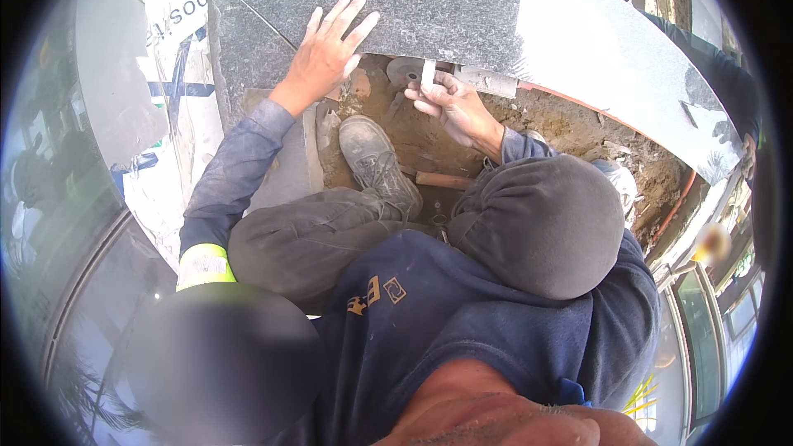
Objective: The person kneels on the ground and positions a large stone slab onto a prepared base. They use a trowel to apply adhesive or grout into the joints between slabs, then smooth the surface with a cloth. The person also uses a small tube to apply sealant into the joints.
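My left hand (325, 56) lies with spread fingers on the dark speckled stone slab (413, 0), close to its near edge. A thin straight line runs across the slab beside that hand. Below the same edge, my right hand (459, 111) pinches a small flat white strip (428, 76) between thumb and fingers. The strip stands upright against the slab's edge. Just behind it, a round grey disc (404, 71) with a central hole shows partly under the slab. A pale grey piece (489, 80) sits under the edge to the right.
Bare soil (376, 99) lies under the slab, around my dusty shoe (373, 157). A wooden stick (444, 180) rests between my legs. To the right are a pale slab surface (611, 54) and an orange line (677, 202). Torn white sheeting (178, 124) covers the left side. Another person's dark sleeve (719, 66) shows far right.
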Demonstrator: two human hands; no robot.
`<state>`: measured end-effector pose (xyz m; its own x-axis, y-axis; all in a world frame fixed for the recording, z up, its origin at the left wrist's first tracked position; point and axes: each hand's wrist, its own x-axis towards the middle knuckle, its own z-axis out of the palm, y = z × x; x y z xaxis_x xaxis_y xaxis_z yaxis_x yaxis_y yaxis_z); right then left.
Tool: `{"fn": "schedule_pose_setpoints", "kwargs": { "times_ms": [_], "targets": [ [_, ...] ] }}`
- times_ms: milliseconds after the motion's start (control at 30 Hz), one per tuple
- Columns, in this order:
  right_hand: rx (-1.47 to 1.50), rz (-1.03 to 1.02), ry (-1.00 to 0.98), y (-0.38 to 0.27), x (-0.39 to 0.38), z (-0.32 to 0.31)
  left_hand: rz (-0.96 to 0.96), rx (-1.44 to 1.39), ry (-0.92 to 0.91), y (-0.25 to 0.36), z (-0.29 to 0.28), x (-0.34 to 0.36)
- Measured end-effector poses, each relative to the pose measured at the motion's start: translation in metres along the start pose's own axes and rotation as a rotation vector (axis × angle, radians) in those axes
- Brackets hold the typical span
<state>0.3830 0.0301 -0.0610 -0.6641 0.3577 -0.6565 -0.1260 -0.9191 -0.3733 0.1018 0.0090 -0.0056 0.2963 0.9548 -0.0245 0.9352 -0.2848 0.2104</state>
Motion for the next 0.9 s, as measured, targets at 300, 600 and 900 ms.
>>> {"fn": "schedule_pose_setpoints", "kwargs": {
  "times_ms": [300,600,900],
  "targets": [
    [-0.076,-0.067,0.046,-0.001,0.003,-0.004,0.024,0.018,0.017,-0.011,0.004,-0.007],
    [-0.269,-0.062,0.082,-0.008,0.002,0.006,-0.022,-0.048,0.081,0.002,0.005,-0.019],
    [-0.357,-0.015,0.122,-0.010,0.004,-0.002,0.005,-0.023,0.083,-0.005,0.003,-0.016]
  ]
}}
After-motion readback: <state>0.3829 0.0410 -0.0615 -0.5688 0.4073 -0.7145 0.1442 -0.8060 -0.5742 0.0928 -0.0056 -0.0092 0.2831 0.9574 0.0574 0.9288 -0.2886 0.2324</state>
